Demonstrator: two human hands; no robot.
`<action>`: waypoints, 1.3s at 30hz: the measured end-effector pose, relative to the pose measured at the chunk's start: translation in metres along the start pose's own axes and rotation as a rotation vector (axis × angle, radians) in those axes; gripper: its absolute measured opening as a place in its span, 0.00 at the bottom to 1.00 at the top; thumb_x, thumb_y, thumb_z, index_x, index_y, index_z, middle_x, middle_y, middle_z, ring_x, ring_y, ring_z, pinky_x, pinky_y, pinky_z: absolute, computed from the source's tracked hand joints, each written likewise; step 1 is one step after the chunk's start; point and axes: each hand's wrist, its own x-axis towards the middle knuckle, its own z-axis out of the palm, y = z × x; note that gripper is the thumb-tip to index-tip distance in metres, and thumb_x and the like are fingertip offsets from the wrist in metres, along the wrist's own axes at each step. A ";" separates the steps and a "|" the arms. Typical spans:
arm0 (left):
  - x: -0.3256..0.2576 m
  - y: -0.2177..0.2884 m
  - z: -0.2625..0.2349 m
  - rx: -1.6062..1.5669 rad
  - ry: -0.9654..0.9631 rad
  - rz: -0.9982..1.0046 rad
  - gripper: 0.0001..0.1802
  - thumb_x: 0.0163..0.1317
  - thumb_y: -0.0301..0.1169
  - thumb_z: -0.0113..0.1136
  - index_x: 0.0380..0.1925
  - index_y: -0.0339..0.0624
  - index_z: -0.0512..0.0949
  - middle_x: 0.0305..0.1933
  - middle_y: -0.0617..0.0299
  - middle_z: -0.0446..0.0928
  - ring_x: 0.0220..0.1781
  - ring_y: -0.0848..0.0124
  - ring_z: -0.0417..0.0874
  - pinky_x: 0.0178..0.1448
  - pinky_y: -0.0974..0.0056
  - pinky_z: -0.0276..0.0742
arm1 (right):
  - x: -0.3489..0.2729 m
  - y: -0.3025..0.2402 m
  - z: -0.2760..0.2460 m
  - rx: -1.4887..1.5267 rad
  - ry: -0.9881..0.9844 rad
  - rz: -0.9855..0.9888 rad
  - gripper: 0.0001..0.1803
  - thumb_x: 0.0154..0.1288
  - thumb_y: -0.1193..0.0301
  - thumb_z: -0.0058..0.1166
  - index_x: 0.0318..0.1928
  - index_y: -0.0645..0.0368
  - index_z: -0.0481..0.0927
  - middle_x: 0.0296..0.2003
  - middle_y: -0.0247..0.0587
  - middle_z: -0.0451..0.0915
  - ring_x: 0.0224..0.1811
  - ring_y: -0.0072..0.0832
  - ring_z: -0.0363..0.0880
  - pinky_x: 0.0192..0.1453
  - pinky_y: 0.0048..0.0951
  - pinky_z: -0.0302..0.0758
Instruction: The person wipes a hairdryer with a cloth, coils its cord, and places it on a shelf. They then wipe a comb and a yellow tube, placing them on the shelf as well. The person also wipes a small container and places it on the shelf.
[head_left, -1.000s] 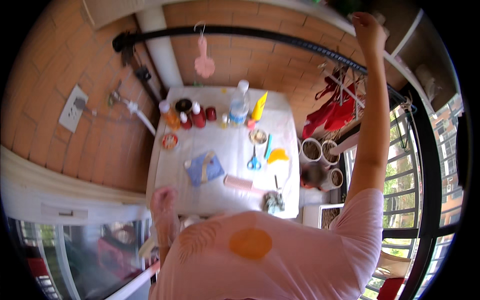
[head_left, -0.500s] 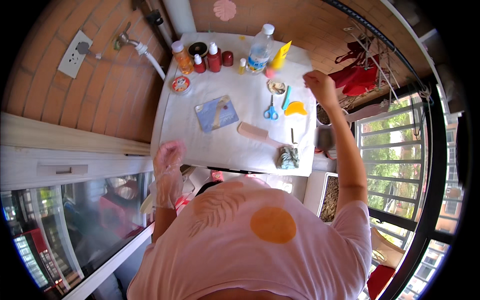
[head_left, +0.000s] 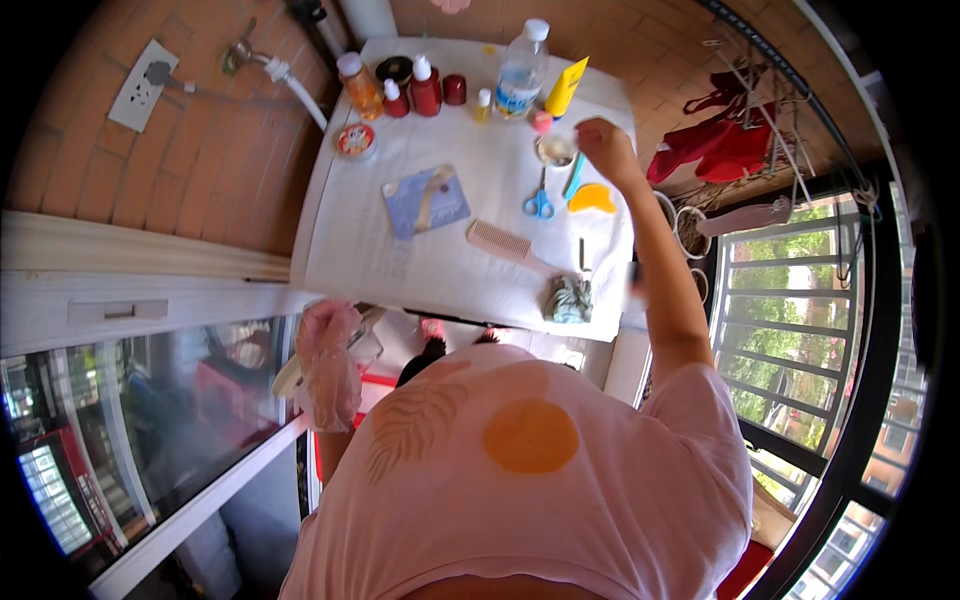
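Observation:
My right hand is over the table's right side, fingers curled together beside a small round dish; anything between them is hidden. My left hand, in a clear plastic glove, hangs off the table's front left edge. Its fingers are loosely bent and apart, with nothing visible in them. Below the dish lie a teal stick-like tool, blue-handled scissors and a yellow curved scraper. Behind it stand a yellow tube and a small pink rounded thing.
On the white-covered table lie a blue flat packet, a pink comb and a grey-green bundle. A water bottle, red pump bottle, orange bottle and round tin line the back and left.
My right hand has moved left, from the table's right edge to beside the dish. The yellow tube's blurred lower end now shows sharp. My left hand stays near the front left edge.

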 end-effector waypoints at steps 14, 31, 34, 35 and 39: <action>0.077 -0.042 0.028 0.442 -0.201 0.077 0.15 0.57 0.33 0.55 0.41 0.33 0.73 0.33 0.58 0.74 0.35 0.74 0.76 0.37 0.68 0.73 | -0.230 -0.041 0.015 -0.370 -0.359 -0.008 0.31 0.40 0.75 0.64 0.50 0.57 0.71 0.49 0.52 0.65 0.51 0.49 0.67 0.54 0.41 0.70; 0.141 -0.048 0.005 0.825 -0.332 0.173 0.12 0.53 0.34 0.61 0.34 0.38 0.77 0.28 0.60 0.77 0.32 0.74 0.75 0.38 0.69 0.72 | -0.201 -0.114 0.070 -0.228 -0.029 -0.004 0.17 0.45 0.78 0.60 0.40 0.60 0.77 0.41 0.49 0.71 0.44 0.43 0.72 0.48 0.40 0.70; 0.134 -0.045 -0.022 0.724 -0.284 0.176 0.10 0.55 0.32 0.58 0.34 0.37 0.76 0.29 0.57 0.77 0.32 0.73 0.76 0.39 0.68 0.71 | -0.174 -0.130 0.124 -0.066 -0.211 -0.064 0.14 0.46 0.76 0.60 0.37 0.58 0.79 0.40 0.44 0.73 0.43 0.41 0.72 0.46 0.40 0.71; 0.132 -0.046 -0.031 0.678 -0.272 0.170 0.10 0.56 0.31 0.58 0.34 0.37 0.76 0.29 0.58 0.77 0.32 0.73 0.75 0.38 0.68 0.71 | -0.163 -0.136 0.145 -0.036 -0.245 -0.060 0.14 0.46 0.75 0.60 0.37 0.58 0.79 0.39 0.43 0.74 0.43 0.41 0.73 0.45 0.40 0.71; 0.119 -0.030 -0.052 0.636 -0.200 0.107 0.07 0.57 0.29 0.58 0.34 0.38 0.76 0.29 0.67 0.73 0.31 0.80 0.70 0.36 0.73 0.68 | -0.135 -0.134 0.189 -0.214 -0.233 0.116 0.13 0.46 0.73 0.62 0.35 0.60 0.78 0.36 0.47 0.75 0.41 0.44 0.74 0.46 0.38 0.72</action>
